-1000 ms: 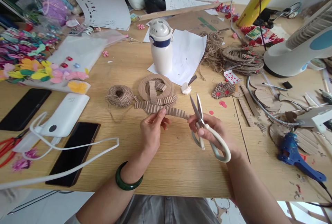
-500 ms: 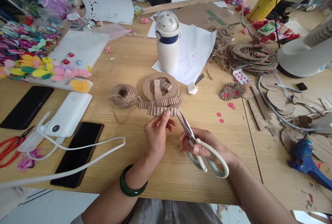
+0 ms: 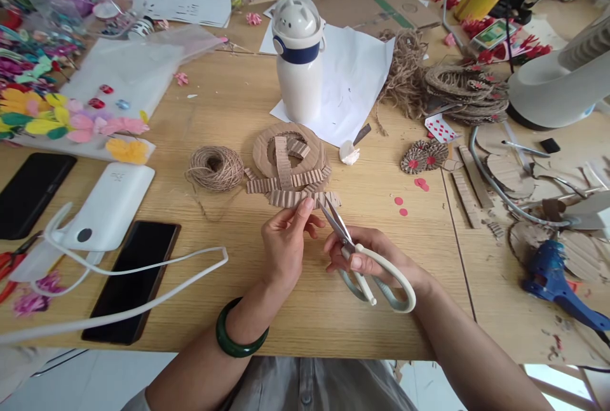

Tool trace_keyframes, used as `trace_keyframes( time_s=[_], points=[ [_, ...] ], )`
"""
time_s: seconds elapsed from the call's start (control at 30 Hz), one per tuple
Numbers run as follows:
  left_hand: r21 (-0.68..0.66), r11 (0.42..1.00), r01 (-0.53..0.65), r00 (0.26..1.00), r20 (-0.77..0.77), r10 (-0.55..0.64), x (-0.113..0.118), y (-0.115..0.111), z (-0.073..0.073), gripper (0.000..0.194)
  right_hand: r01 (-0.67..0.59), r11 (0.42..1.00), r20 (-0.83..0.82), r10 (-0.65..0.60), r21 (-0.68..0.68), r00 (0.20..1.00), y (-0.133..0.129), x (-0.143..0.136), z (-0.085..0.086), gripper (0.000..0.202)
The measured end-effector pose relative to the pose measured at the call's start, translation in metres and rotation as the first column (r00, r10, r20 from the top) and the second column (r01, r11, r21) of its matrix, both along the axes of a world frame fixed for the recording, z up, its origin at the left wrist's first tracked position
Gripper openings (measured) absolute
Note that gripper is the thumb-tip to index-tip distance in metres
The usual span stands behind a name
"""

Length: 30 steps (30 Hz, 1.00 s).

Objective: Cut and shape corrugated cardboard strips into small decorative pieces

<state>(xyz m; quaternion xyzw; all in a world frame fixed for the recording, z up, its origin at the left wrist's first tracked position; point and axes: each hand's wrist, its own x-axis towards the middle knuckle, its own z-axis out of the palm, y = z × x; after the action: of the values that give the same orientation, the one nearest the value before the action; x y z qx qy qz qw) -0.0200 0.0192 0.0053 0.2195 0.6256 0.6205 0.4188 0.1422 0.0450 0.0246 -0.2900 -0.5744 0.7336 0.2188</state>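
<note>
At the near edge of the table (image 3: 305, 328), a dark green bangle (image 3: 231, 345) is worn on the left wrist. Beyond it, a pair of scissors (image 3: 351, 248) is gripped in the right hand (image 3: 369, 255), the fingers closed around the pale handles and the blades slightly parted. A corrugated cardboard strip (image 3: 286, 199) is pinched between the thumb and fingers of the left hand (image 3: 284, 239); the blade tips are brought up to it just right of the thumb, though whether it is enclosed between them cannot be told. Just behind, a cardboard ring (image 3: 263, 152) is overlain by further strips (image 3: 283, 163), with a ball of twine (image 3: 216, 168) placed to its left. Farther back, a white bottle (image 3: 300, 90) is stood upright beside a crumpled paper sheet (image 3: 352, 80).
</note>
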Motion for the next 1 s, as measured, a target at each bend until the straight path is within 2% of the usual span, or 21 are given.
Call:
trace_keyframes(
  time_s=[0.2,0.33,0.37,0.43,0.53,0.6,0.7,0.87,1.0],
  points=[
    [-0.008,0.999,0.046,0.999,0.029,-0.046,0.001,-0.001,-0.002,0.035,-0.048,0.986,-0.114,0.029,-0.162,0.993,0.002,0.0,-0.001,0.041],
    [-0.018,0.999,0.039,0.999,0.035,-0.038,0.0,0.0,-0.002,0.033,-0.072,0.986,-0.105,0.057,-0.147,0.993,0.002,0.003,-0.001,0.041],
    [-0.017,0.999,0.036,0.999,0.036,-0.035,0.0,0.0,-0.002,0.033,-0.045,0.992,-0.073,0.037,-0.12,0.997,0.001,0.003,-0.001,0.04],
    [-0.012,0.999,0.035,0.999,0.034,-0.035,0.0,0.0,-0.003,0.034,0.087,0.996,-0.021,-0.088,-0.032,0.996,0.0,0.002,-0.001,0.035],
    [0.006,0.998,0.059,0.998,0.005,-0.059,0.003,-0.002,-0.005,0.034,0.322,0.938,-0.017,-0.323,0.127,0.946,0.0,-0.002,-0.001,0.026],
    [0.026,0.996,0.085,0.996,-0.028,-0.084,0.005,-0.004,-0.006,0.033,0.399,0.899,-0.032,-0.4,0.183,0.916,0.001,-0.004,-0.002,0.023],
    [0.049,0.99,0.135,0.99,-0.049,-0.132,0.008,-0.007,-0.007,0.03,0.442,0.882,-0.054,-0.439,0.164,0.897,0.003,-0.007,-0.005,0.024],
    [0.059,0.978,0.198,0.98,0.001,-0.199,0.009,-0.009,-0.009,0.026,0.466,0.88,-0.073,-0.46,0.097,0.885,0.004,-0.01,-0.008,0.023],
    [0.05,0.974,0.22,0.975,0.026,-0.221,0.009,-0.009,-0.011,0.022,0.479,0.87,-0.034,-0.479,0.115,0.877,0.005,-0.011,-0.01,0.024]
  ],
)
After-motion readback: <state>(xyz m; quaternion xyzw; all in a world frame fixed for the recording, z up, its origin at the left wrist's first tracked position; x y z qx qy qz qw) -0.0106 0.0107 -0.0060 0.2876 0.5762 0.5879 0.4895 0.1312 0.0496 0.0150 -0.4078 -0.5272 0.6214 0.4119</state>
